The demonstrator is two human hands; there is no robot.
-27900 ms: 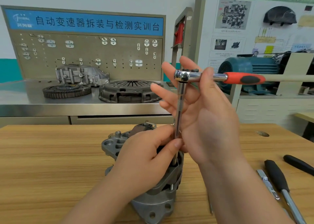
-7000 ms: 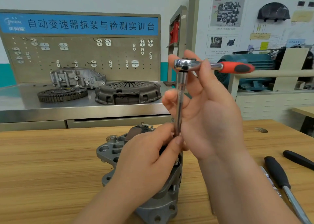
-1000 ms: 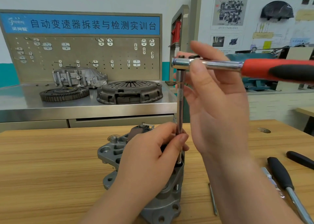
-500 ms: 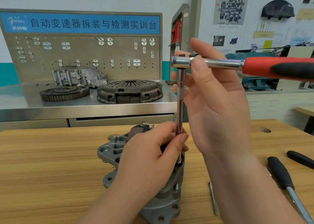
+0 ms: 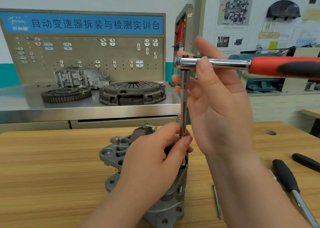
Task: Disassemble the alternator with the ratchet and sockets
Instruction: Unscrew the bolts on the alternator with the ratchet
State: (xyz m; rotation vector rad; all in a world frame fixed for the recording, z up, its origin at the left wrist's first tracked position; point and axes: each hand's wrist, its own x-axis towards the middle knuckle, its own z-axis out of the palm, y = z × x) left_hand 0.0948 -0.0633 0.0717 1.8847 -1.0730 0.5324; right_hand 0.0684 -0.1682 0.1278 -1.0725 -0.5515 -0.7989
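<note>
Left hand (image 5: 152, 160) pinches chrome extension bar (image 5: 183, 106) at grey cast alternator (image 5: 114, 155), right hand (image 5: 220, 103) grips red-handled ratchet (image 5: 242, 65); bar should stay plumb.

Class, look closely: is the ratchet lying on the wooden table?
No, the ratchet is held up in the right hand, atop an upright extension bar above the alternator.

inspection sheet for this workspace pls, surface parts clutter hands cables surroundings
surface: wooden table
job's things: alternator stands on the table; ratchet held level above it, extension bar running down into the alternator
clutter: black-handled screwdriver, second black handle and thin metal rod lie at right
grippers: left hand pinches the extension bar low down; right hand pinches the ratchet near its head
cables: nothing seen on the table
surroundings: steel bench behind with flywheel, clutch cover, housing; pegboard above
</note>
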